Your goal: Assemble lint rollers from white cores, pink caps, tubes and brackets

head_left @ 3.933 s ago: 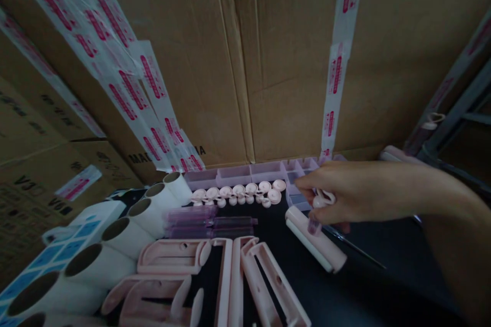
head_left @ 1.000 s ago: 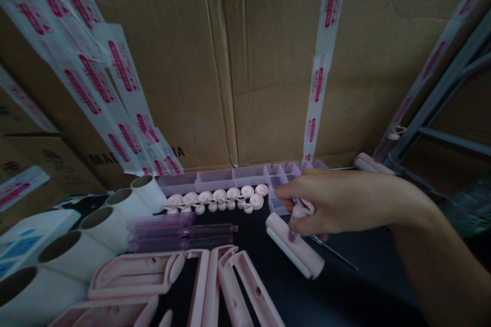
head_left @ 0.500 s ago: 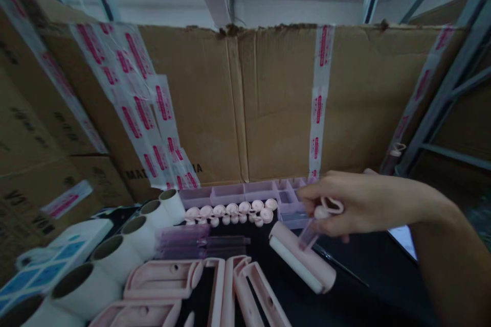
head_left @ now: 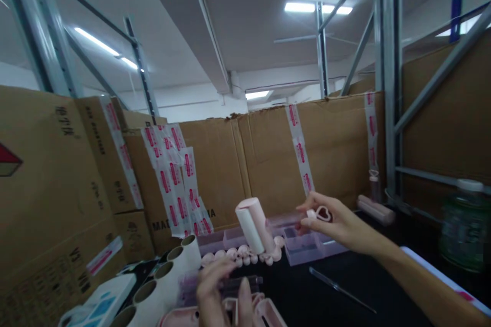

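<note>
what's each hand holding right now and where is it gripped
Right hand pinches a small pink heart-looped piece at its base. Left hand lifts the pink roller by its lower end.

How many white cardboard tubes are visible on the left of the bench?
4 white tubes, in one diagonal row. A fifth rim shows at the bottom edge; more may lie out of frame.

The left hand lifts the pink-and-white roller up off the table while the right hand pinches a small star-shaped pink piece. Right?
Not quite. In the head view the piece pinched by the right hand is heart-shaped, not star-shaped. The left hand does lift the pink-and-white roller.
</note>
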Demonstrator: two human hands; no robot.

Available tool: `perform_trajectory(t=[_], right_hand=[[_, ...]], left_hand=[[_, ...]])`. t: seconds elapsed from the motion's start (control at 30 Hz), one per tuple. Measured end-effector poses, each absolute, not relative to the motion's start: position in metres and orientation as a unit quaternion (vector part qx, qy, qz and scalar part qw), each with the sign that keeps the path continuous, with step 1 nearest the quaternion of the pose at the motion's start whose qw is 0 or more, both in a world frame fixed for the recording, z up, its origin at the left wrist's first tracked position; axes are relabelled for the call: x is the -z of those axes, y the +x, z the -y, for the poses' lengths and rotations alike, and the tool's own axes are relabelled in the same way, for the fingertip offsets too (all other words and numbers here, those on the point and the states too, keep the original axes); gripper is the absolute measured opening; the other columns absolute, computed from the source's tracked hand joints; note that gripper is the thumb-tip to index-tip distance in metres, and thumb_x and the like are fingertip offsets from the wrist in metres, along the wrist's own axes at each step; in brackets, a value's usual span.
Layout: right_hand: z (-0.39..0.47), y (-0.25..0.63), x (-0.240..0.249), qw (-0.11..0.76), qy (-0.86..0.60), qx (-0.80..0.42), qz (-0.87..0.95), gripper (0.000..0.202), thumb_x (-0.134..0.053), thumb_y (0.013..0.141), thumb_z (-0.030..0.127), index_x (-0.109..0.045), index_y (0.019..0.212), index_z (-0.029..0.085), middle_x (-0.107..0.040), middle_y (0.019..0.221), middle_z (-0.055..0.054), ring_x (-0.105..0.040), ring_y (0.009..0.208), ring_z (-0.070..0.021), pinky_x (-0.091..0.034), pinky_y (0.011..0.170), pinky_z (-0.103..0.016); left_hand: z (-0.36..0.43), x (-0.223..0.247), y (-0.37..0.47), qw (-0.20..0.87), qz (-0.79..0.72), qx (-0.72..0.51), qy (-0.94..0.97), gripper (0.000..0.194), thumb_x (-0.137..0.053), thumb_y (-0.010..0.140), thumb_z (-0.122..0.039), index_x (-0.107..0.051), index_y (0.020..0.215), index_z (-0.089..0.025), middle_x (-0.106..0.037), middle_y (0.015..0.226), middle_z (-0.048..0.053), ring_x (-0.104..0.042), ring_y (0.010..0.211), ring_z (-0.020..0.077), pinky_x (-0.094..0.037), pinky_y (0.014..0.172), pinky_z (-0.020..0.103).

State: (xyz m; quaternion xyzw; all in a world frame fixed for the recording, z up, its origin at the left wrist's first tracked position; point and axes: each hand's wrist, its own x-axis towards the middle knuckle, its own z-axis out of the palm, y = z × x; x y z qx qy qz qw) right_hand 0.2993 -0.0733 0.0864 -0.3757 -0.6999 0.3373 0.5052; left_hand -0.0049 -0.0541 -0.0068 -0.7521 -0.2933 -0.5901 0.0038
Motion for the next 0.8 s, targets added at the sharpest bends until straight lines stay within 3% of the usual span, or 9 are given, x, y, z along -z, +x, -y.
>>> perform_trajectory(t=[0.13,0.3,0.4,0.5,0.57,0.7,0.8], right_hand=[[0.069,0.275,-0.047,0.536,-0.341,-0.376,0.675,0.043,-0.071,0.092,0.063,-0.051,0.101,0.026,-0.075,0.090,-0.004,-0.077,0.093,-0.0286,-0.056,0.091,-0.043],[0.054,0.253,-0.010,0.525,-0.319,-0.379,0.692,0.053,-0.068,0.085,0.076,-0.048,0.097,0.028,-0.070,0.084,-0.003,-0.077,0.091,-0.0329,-0.057,0.091,-0.048],[0.049,0.249,-0.001,0.518,-0.328,-0.353,0.707,0.049,-0.067,0.088,0.073,-0.055,0.102,0.027,-0.072,0.107,-0.010,-0.072,0.113,-0.0361,-0.051,0.104,-0.053],[0.058,0.246,-0.014,0.514,-0.341,-0.307,0.725,0.046,-0.070,0.094,0.059,-0.058,0.124,0.026,-0.059,0.143,-0.015,-0.050,0.144,-0.0341,-0.031,0.124,-0.054],[0.067,0.239,-0.034,0.490,-0.339,-0.256,0.761,0.050,-0.075,0.092,0.049,-0.055,0.132,0.027,-0.053,0.150,-0.015,-0.044,0.148,-0.0324,-0.027,0.126,-0.053],[0.080,0.215,-0.076,0.402,-0.302,-0.164,0.849,0.047,-0.084,0.084,0.038,-0.057,0.121,0.025,-0.061,0.130,-0.010,-0.058,0.127,-0.0293,-0.047,0.107,-0.044],[0.078,0.200,-0.096,0.328,-0.318,-0.147,0.877,0.048,-0.091,0.075,0.039,-0.056,0.106,0.023,-0.060,0.110,-0.004,-0.059,0.100,-0.0236,-0.049,0.087,-0.037]], left_hand=[[0.025,-0.006,0.007,-0.027,0.370,0.623,-0.689,0.046,-0.061,0.103,-0.038,-0.047,0.143,-0.019,-0.064,0.134,0.015,-0.069,0.117,0.0275,-0.060,0.095,0.044],[0.021,-0.008,0.009,-0.037,0.349,0.593,-0.725,0.031,-0.060,0.102,-0.043,-0.059,0.120,-0.018,-0.080,0.100,0.008,-0.080,0.086,0.0229,-0.065,0.072,0.029],[0.026,-0.004,0.001,0.001,0.335,0.590,-0.735,0.027,-0.062,0.101,-0.041,-0.058,0.117,-0.020,-0.079,0.095,0.005,-0.079,0.082,0.0211,-0.064,0.070,0.028],[0.029,0.001,-0.008,0.061,0.316,0.585,-0.744,0.029,-0.069,0.095,-0.036,-0.058,0.117,-0.021,-0.078,0.094,0.004,-0.078,0.082,0.0220,-0.064,0.072,0.030],[0.029,0.003,-0.012,0.107,0.301,0.577,-0.751,0.030,-0.073,0.091,-0.032,-0.060,0.116,-0.021,-0.077,0.095,0.005,-0.078,0.083,0.0229,-0.063,0.073,0.032],[0.030,0.005,-0.016,0.201,0.259,0.558,-0.762,0.032,-0.064,0.097,-0.044,-0.060,0.119,-0.020,-0.077,0.094,0.008,-0.079,0.082,0.0256,-0.064,0.072,0.035],[0.032,0.004,-0.016,0.261,0.237,0.554,-0.754,0.041,-0.048,0.104,-0.054,-0.057,0.122,-0.017,-0.077,0.095,0.013,-0.079,0.083,0.0284,-0.064,0.070,0.037]])
